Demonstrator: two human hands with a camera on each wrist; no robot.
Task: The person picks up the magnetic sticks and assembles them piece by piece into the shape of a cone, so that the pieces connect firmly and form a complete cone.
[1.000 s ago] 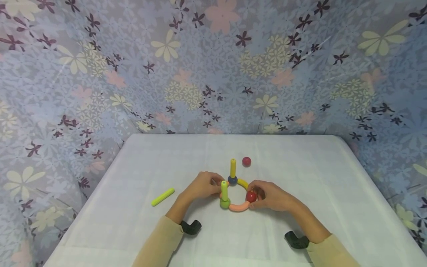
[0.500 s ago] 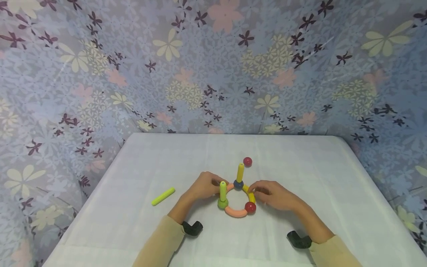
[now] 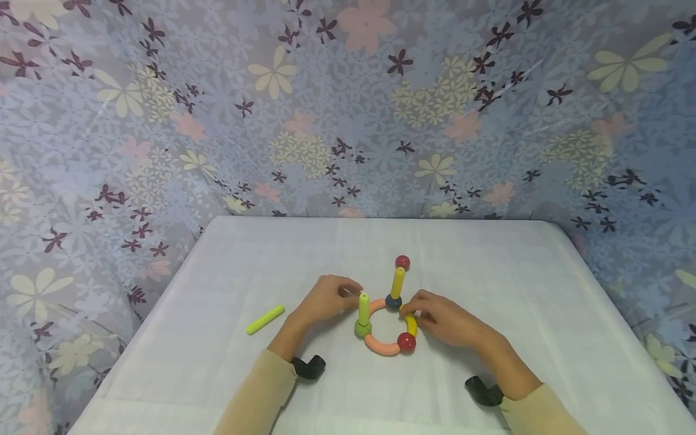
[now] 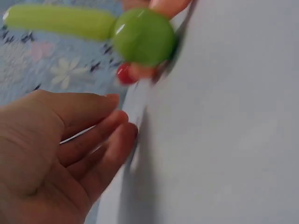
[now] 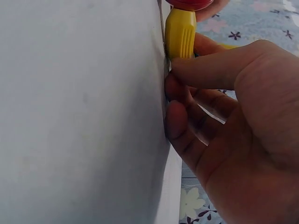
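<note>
On the table lies a ring of curved toy rods joined by balls. Its green ball point(image 3: 362, 328) bears an upright lime rod point(image 3: 364, 308), and its dark blue ball point(image 3: 394, 302) an upright yellow rod point(image 3: 398, 283). Salmon curved rods point(image 3: 382, 348) and a red ball point(image 3: 406, 342) make up other parts. My right hand point(image 3: 448, 317) pinches the yellow curved rod point(image 5: 180, 35) between thumb and fingers, on the ring's right side. Just left of the green ball, my left hand point(image 3: 328, 299) holds nothing, its fingers point(image 4: 122, 144) loosely bent.
A loose red ball point(image 3: 402, 262) sits behind the ring. Off to the left lies a loose lime rod point(image 3: 265, 319). White cloth covers the table point(image 3: 478, 254), and a floral curtain point(image 3: 348, 109) hangs behind it.
The ring has turned: its red ball came nearer the person and the blue ball shifted right. My left hand has let go of the ring; my right moved from the red ball to the yellow curved rod.
</note>
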